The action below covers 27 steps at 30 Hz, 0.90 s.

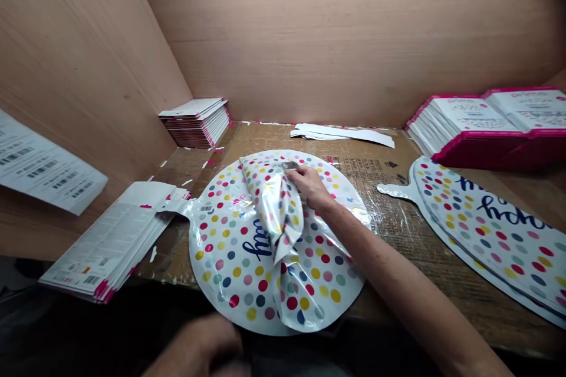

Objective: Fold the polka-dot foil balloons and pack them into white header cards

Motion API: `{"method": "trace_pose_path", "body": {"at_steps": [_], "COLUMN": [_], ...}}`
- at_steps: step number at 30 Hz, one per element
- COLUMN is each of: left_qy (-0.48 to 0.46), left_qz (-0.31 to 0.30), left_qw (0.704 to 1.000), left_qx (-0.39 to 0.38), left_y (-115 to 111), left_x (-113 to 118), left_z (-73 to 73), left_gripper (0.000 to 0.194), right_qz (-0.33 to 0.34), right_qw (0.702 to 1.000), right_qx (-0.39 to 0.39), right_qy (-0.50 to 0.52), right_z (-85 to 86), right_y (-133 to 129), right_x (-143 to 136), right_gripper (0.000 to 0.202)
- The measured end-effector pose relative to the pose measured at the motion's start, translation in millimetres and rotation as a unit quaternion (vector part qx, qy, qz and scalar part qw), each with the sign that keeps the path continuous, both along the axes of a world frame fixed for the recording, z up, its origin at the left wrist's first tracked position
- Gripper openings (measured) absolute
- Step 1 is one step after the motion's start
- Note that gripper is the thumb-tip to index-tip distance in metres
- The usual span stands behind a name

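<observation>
A flat round foil balloon (230, 259) with coloured dots and blue lettering lies on the table, its tail pointing left. On top of it is another dotted foil balloon (305, 300), folded and bunched into creases. My right hand (312, 188) pinches the far end of the bunched balloon, fingers closed; a small dark patch shows at the fingertips. Below the table's front edge, my left hand (206, 339) is smeared by motion, apart from the balloons. Its fingers cannot be made out.
More flat dotted balloons (490, 235) lie at the right. Stacks of printed card packets stand at the back left (197, 121), front left (115, 230) and back right (481, 115). White paper strips (342, 134) lie by the back wall. A barcode sheet (39, 159) hangs left.
</observation>
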<state>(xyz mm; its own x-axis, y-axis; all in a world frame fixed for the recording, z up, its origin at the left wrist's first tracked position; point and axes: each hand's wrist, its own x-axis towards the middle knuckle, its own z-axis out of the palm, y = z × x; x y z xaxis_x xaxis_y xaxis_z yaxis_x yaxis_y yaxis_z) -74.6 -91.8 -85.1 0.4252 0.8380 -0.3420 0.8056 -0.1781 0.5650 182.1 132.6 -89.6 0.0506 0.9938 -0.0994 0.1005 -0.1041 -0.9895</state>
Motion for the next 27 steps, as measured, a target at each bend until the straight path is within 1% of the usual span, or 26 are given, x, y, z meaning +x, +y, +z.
{"method": "trace_pose_path", "body": {"at_steps": [1,2,3,4,5,6,8,10,12,14,15,16,18,19,20,21,22,23,25,26,27], "left_qy": [0.026,0.074,0.129,0.168,0.189,0.204,0.232,0.254,0.250,0.223,0.206,0.187,0.147,0.130,0.121,0.122,0.128,0.135,0.145,0.144,0.142], "left_qz": [0.067,0.173,0.261,0.292,0.291,0.280,0.248,0.237,0.247,0.249,0.242,0.224,0.147,0.098,0.049,0.011,-0.012,-0.025,-0.027,-0.026,-0.025], "left_qw": [0.997,0.977,0.942,0.919,0.912,0.912,0.916,0.911,0.905,0.904,0.902,0.903,0.908,0.914,0.917,0.915,0.912,0.907,0.900,0.898,0.897], "left_qx": [0.035,0.097,0.167,0.206,0.218,0.218,0.212,0.225,0.240,0.267,0.290,0.316,0.363,0.371,0.378,0.384,0.390,0.397,0.410,0.415,0.418], "left_y": [10,25,44,64,84,103,132,152,162,162,159,153,134,122,110,99,89,81,70,68,67], "left_x": [-7,-12,-16,-18,-18,-16,-9,-3,1,8,13,21,43,54,65,73,79,82,80,77,74], "left_z": [2.6,6.1,9.6,11.9,12.5,11.2,4.7,-1.8,-2.4,3.4,7.1,10.1,10.2,6.2,-0.4,-9.1,-19.2,-29.7,-47.9,-54.1,-57.7], "left_gripper": [0.049,0.052,0.052,0.057,0.065,0.071,0.079,0.082,0.084,0.085,0.086,0.085,0.081,0.077,0.074,0.072,0.071,0.070,0.070,0.070,0.070], "right_qz": [-0.007,-0.012,-0.017,-0.020,-0.023,-0.026,-0.039,-0.060,-0.074,-0.067,-0.058,-0.049,-0.055,-0.075,-0.096,-0.109,-0.107,-0.086,0.001,0.044,0.078], "right_qw": [1.000,1.000,0.999,0.999,0.999,0.998,0.996,0.991,0.983,0.974,0.969,0.965,0.945,0.925,0.900,0.871,0.843,0.820,0.796,0.787,0.779], "right_qx": [-0.008,-0.016,-0.022,-0.025,-0.025,-0.023,-0.014,0.001,0.012,0.010,0.005,-0.002,0.005,0.028,0.067,0.120,0.184,0.248,0.344,0.369,0.378], "right_qy": [-0.005,-0.010,-0.017,-0.026,-0.036,-0.048,-0.080,-0.121,-0.167,-0.216,-0.239,-0.259,-0.323,-0.370,-0.420,-0.463,-0.494,-0.509,-0.498,-0.493,-0.494], "right_z": [-4.0,-8.1,-11.7,-14.8,-17.0,-18.3,-18.5,-16.0,-12.4,-8.6,-6.6,-4.7,-0.3,2.1,4.5,6.8,8.8,10.5,12.5,12.9,12.7], "right_y": [-3,-5,-8,-11,-13,-15,-15,-12,-9,-9,-11,-13,-21,-26,-31,-36,-40,-44,-46,-45,-42], "right_x": [12,23,33,42,49,56,67,77,85,90,92,93,93,91,89,86,82,77,68,64,61], "right_gripper": [0.025,0.027,0.029,0.031,0.033,0.035,0.038,0.039,0.037,0.033,0.031,0.028,0.023,0.024,0.028,0.033,0.037,0.039,0.041,0.042,0.044]}}
